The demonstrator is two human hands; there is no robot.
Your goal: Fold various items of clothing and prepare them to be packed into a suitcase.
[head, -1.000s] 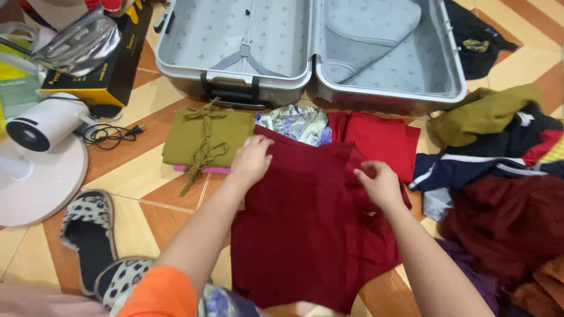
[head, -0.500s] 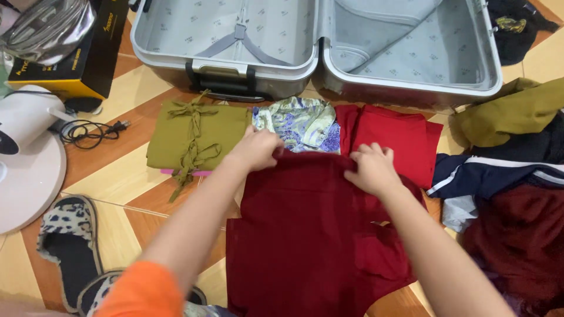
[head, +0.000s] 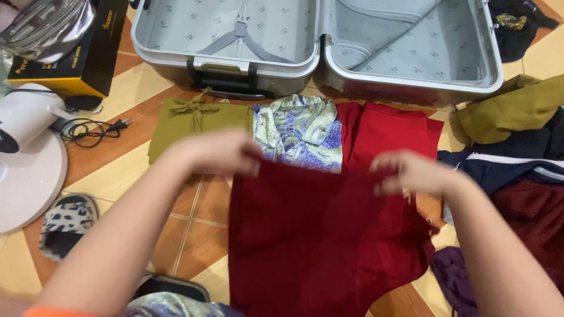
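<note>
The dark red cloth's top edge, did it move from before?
Yes. The dark red cloth's top edge slid back from the silver suitcase, uncovering more flowery fabric.

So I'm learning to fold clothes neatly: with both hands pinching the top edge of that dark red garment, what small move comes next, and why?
Probably draw the top edge down toward the hem to fold it in half. The left hand and right hand each grip a top corner of the dark red garment, which lies flat on the floor, while the pieces beyond it by the open suitcase are already folded small.
</note>
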